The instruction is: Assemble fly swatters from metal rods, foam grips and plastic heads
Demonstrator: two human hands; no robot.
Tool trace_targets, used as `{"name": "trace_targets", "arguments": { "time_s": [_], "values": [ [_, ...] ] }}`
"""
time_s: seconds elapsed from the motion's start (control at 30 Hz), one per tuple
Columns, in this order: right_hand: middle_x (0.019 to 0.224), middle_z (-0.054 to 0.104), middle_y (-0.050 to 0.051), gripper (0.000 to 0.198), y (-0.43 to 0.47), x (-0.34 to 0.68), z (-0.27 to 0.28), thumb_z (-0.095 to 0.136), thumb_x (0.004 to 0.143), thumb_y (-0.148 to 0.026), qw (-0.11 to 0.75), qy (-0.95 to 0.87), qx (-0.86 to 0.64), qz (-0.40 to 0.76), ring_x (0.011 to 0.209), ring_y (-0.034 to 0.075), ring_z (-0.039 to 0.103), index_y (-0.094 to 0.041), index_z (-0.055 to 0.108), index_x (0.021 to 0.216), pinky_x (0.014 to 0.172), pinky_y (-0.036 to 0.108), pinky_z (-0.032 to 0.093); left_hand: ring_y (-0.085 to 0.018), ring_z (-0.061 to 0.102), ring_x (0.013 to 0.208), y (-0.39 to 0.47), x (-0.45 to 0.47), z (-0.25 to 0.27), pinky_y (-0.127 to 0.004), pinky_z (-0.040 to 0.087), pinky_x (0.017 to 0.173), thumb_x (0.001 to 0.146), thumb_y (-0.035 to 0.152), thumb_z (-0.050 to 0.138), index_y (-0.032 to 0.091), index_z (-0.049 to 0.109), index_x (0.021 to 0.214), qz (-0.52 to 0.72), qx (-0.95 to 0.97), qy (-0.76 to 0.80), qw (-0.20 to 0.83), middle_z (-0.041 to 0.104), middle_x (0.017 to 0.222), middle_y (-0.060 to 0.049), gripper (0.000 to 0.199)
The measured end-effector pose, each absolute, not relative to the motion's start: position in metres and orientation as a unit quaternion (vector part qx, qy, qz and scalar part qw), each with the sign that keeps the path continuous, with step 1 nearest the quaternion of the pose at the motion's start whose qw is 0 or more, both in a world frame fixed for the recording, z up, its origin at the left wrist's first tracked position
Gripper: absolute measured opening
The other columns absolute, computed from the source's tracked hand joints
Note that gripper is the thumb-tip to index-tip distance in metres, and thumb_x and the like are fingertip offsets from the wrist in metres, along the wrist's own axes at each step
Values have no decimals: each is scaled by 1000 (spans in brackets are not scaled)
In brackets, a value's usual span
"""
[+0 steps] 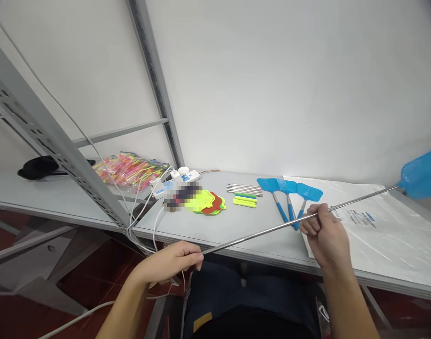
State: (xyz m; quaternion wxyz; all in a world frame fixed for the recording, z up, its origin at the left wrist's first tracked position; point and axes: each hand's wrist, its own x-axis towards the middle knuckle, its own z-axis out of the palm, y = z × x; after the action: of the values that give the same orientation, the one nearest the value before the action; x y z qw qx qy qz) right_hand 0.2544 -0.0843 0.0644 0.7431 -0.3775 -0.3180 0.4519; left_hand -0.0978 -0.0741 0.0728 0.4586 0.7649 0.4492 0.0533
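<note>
A fly swatter with a blue head (pixel 422 173) and a long, drawn-out metal rod (pixel 257 234) slants across the front of the table. My left hand (pixel 174 260) is closed round the lower left end of the rod, hiding that end. Farther up, my right hand (pixel 326 233) grips the rod with curled fingers. The blue head is at the far right, cut off by the picture's edge. Behind my right hand lie three short blue fly swatters (pixel 288 186) with blue handles, fanned out on the table.
Metal rods (pixel 244 189) and coloured handle tubes (pixel 245 202) lie mid-table. Left of them are yellow and red swatter heads (pixel 210 202), a power strip (pixel 176 182) with white cables, and a bag of colourful pieces (pixel 130 170). A white plastic sheet (pixel 388 235) covers the right. A shelf post (pixel 60 132) rises left.
</note>
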Motion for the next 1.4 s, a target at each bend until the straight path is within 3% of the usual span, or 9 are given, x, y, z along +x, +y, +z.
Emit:
{"name": "trace_targets", "arguments": {
  "time_s": [0.13, 0.3, 0.67, 0.83, 1.0, 1.1, 1.2, 1.3, 1.4],
  "values": [
    [52, 34, -7, 33, -82, 229, 51, 62, 84, -52, 696, -351, -383, 496, 47, 8, 31, -19, 62, 79, 45, 23, 33, -12, 39, 57, -67, -87, 67, -21, 32, 53, 91, 58, 40, 16, 66, 84, 70, 768, 423, 476, 43, 62, 3, 50],
    [52, 34, -7, 37, -85, 233, 43, 66, 81, -53, 691, -371, -410, 465, 47, 8, 30, -16, 65, 81, 46, 24, 30, -9, 29, 48, -69, -95, 52, -21, 23, 44, 89, 63, 39, 15, 64, 83, 51, 713, 445, 539, 36, 58, 5, 54],
    [49, 24, -9, 32, -85, 286, 37, 61, 87, -48, 796, -243, -392, 392, 45, 6, 20, -18, 63, 75, 46, 21, 26, -12, 36, 58, -66, -119, 55, -21, 30, 54, 88, 56, 46, 15, 68, 79, 46, 735, 473, 484, 44, 64, 2, 47],
    [66, 52, 0, 32, -88, 239, 33, 68, 81, -47, 699, -336, -430, 462, 58, 10, 41, -15, 73, 83, 57, 26, 36, -12, 37, 58, -75, -93, 59, -21, 30, 55, 92, 57, 40, 16, 66, 79, 67, 738, 472, 478, 42, 63, 3, 50],
    [67, 50, 0, 35, -92, 224, 36, 62, 85, -49, 618, -408, -464, 486, 71, 13, 47, -18, 74, 96, 73, 27, 39, -12, 36, 57, -87, -90, 57, -20, 30, 53, 91, 59, 40, 17, 64, 79, 80, 720, 480, 496, 39, 62, 4, 51],
    [65, 46, -3, 31, -85, 262, 47, 69, 79, -48, 720, -315, -415, 458, 62, 10, 41, -18, 72, 85, 62, 25, 39, -11, 33, 54, -89, -102, 49, -20, 27, 49, 90, 62, 41, 16, 62, 77, 67, 697, 471, 537, 35, 59, 5, 52],
    [55, 31, -8, 28, -73, 296, 59, 68, 80, -45, 830, -210, -354, 376, 49, 7, 27, -19, 63, 71, 54, 22, 36, -10, 30, 50, -88, -106, 41, -20, 25, 47, 89, 63, 42, 15, 61, 77, 57, 676, 460, 573, 33, 57, 6, 53],
    [60, 42, -7, 30, -68, 287, 63, 69, 78, -46, 839, -208, -372, 339, 51, 7, 31, -20, 60, 68, 52, 22, 36, -8, 27, 49, -85, -91, 39, -20, 22, 45, 89, 63, 44, 15, 61, 77, 64, 675, 460, 574, 35, 58, 6, 53],
    [69, 54, -1, 30, -70, 243, 53, 76, 72, -44, 792, -242, -397, 396, 55, 8, 38, -16, 66, 68, 51, 23, 33, -7, 27, 48, -86, -65, 39, -19, 21, 44, 90, 62, 43, 16, 59, 78, 102, 662, 462, 581, 36, 60, 6, 51]
  ]
}}
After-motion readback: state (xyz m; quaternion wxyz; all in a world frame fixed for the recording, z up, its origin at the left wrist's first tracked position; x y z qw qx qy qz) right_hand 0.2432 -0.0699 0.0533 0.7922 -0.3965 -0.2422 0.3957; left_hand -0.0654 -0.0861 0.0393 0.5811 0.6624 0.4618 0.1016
